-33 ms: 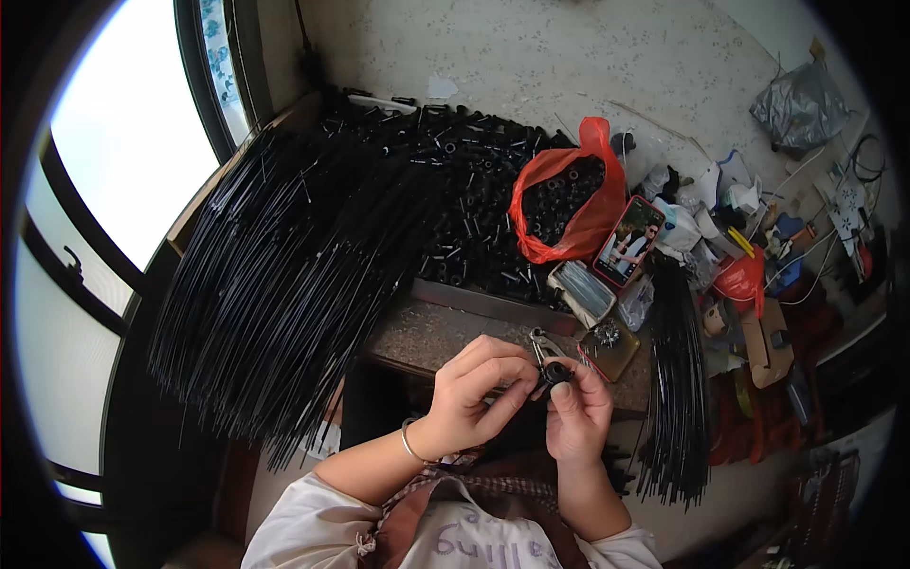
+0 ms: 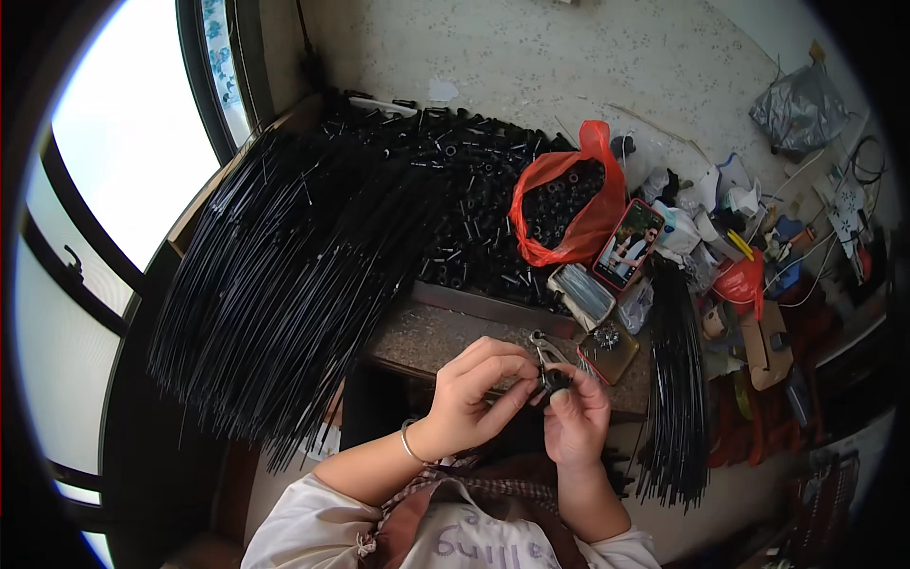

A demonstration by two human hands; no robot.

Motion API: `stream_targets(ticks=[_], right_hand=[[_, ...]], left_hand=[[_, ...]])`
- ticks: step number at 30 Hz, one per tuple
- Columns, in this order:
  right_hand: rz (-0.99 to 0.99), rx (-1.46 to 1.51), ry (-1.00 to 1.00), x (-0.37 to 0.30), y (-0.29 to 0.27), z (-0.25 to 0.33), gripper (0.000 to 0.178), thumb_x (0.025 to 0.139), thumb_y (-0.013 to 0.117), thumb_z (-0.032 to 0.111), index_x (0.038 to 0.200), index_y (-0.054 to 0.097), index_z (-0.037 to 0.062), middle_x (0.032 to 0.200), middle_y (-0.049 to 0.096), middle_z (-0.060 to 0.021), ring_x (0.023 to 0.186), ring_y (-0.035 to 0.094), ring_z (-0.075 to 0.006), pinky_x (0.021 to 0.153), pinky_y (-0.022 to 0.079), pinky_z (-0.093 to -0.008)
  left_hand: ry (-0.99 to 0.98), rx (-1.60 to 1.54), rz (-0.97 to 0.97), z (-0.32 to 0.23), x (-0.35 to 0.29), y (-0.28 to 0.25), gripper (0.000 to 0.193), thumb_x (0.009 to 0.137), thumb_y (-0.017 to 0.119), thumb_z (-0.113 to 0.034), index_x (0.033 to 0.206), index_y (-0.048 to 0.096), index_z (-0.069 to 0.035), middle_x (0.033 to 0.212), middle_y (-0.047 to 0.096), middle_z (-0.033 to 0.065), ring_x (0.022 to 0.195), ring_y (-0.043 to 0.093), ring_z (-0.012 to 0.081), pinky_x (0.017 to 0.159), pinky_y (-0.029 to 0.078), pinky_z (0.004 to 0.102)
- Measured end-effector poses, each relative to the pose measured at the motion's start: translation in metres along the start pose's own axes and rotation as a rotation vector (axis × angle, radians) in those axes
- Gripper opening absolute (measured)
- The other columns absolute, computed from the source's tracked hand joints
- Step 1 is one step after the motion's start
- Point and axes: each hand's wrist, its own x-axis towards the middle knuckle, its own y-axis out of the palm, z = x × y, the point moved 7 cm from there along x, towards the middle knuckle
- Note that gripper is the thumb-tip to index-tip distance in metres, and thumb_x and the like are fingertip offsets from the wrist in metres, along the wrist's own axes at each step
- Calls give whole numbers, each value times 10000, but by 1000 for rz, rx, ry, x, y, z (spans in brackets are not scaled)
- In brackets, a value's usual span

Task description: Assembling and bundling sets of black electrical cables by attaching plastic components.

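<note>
Looking down at two bare hands held close together over the front edge of the table (image 2: 445, 327), a bit right of its middle. Pinching a small black part (image 2: 557, 381) between thumb and fingers with the right hand (image 2: 578, 423), so basically holding it up right around that front edge. Bringing the left hand (image 2: 482, 387) in from the other side, bracelet (image 2: 406, 441) on the wrist, with thumb and fingers drawn together right against the same part. Can't tell on that side between a real pinch and just a touch. Can also spot a metal tool (image 2: 539, 339) just beyond the part, half hidden by the fingers. Got a massive heap of black rods (image 2: 284, 284) along the left edge, spilling out past the front left corner, and then a pile of small black parts (image 2: 464, 213) running toward the back edge. Also got a red plastic bag (image 2: 594, 142) full of more of them, over toward the right edge. Next to it, nearer the front, seeing a lit phone (image 2: 629, 245) and a box of thin rods (image 2: 582, 295). Finishing at the front right corner: another bunch of black rods (image 2: 675, 398), hanging down past the edge.
</note>
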Motion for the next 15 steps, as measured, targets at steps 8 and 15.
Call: stream_targets(ticks=[8,15], right_hand=[[55,157,80,1,13,1,258,693,550,25,935,476,-28,870,509,-56,785,478,-99,719,368,-214],[140,-499,-161,5,13,19,208,658,605,111,824,547,0,706,476,-31,628,432,-84,555,347,-179]], left_hand=[[-359,-615,128,24,-9,8,149,636,606,-22,740,507,15,797,462,62,750,451,124,661,379,227],[-301,-553,138,21,-10,10,275,590,673,-100,759,482,3,791,467,48,682,461,87,608,421,205]])
